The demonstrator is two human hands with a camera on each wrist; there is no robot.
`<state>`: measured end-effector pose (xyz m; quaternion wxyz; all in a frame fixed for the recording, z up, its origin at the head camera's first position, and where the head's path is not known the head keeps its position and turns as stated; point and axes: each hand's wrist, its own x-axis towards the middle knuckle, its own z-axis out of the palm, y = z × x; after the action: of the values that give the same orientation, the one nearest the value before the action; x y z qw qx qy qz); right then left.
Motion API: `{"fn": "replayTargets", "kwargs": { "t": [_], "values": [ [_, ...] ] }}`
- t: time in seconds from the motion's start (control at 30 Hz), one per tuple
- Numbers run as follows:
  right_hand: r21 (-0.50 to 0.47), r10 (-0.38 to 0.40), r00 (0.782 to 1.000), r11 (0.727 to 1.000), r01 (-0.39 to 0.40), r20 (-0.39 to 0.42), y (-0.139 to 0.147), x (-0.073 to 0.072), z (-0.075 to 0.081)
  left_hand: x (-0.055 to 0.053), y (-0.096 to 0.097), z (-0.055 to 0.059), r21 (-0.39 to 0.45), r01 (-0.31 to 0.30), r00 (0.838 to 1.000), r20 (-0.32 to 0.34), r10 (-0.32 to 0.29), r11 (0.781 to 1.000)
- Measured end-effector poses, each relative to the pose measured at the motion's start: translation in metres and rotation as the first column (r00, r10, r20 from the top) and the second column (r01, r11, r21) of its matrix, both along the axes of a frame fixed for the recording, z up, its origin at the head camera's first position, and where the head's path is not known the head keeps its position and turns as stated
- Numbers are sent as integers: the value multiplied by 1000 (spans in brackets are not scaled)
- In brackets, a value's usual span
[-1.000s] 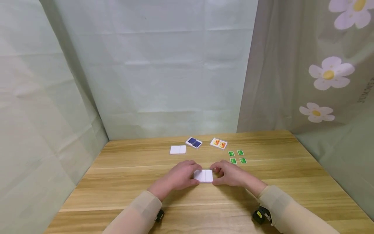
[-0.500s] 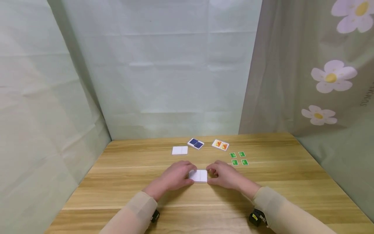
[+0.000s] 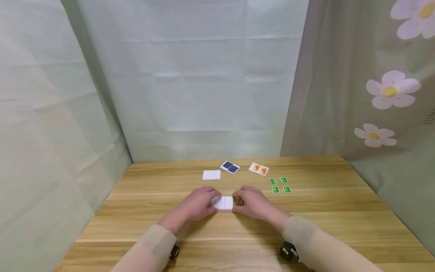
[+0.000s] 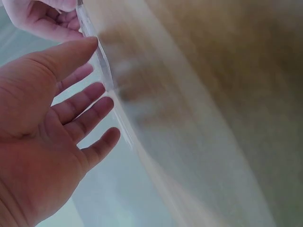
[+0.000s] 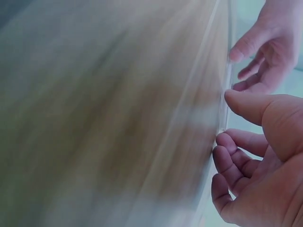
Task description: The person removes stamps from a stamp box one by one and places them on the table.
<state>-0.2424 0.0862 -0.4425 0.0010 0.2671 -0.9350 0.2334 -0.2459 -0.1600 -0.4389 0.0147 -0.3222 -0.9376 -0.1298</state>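
A white two-panel card, looking slightly thick at its near edge, lies flat on the wooden table. My left hand holds its left end, thumb at the near edge and forefinger at the far edge. At the right end, my right hand pinches it the same way, the other fingers curled under the palm. In the left wrist view, the left hand has its other fingers spread fairly straight near the tabletop. The right wrist view shows the right hand with its thumb near the card's edge, which is hard to make out.
Farther back lie another white two-panel card, a dark blue-patterned card and an orange-pictured card. Several small green square tiles sit to the right. Fabric curtains enclose the table's back and sides.
Both hands have slid the white card to the left along the table, keeping hold of its ends. The head view has turned slightly left. The other cards and tiles stay put.
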Motion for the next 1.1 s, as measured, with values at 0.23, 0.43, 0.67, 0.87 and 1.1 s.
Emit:
{"fn": "replayTargets", "kwargs": {
  "t": [0.23, 0.43, 0.67, 0.87, 1.1],
  "values": [
    [10, -9, 1000, 1000, 9, -9, -11, -1, 0, 11, 2, 4, -43, -8, 999, -47, 6, 999],
    [12, -23, 1000, 1000, 23, -5, -16, -3, 0, 16, 0, 2, -52, -23, 999, -46, 21, 998],
    [14, -16, 1000, 1000, 16, -14, -16, -7, 0, 18, -11, -1, -38, -31, 998, -58, 29, 999],
    [27, -36, 999, 999, 37, -8, -12, -15, 1, 19, -24, -1, -43, -67, 996, -57, 64, 997],
    [18, -51, 998, 999, 51, -32, -7, -24, 3, 16, -40, -2, -45, -99, 994, -58, 96, 994]
  ]
}}
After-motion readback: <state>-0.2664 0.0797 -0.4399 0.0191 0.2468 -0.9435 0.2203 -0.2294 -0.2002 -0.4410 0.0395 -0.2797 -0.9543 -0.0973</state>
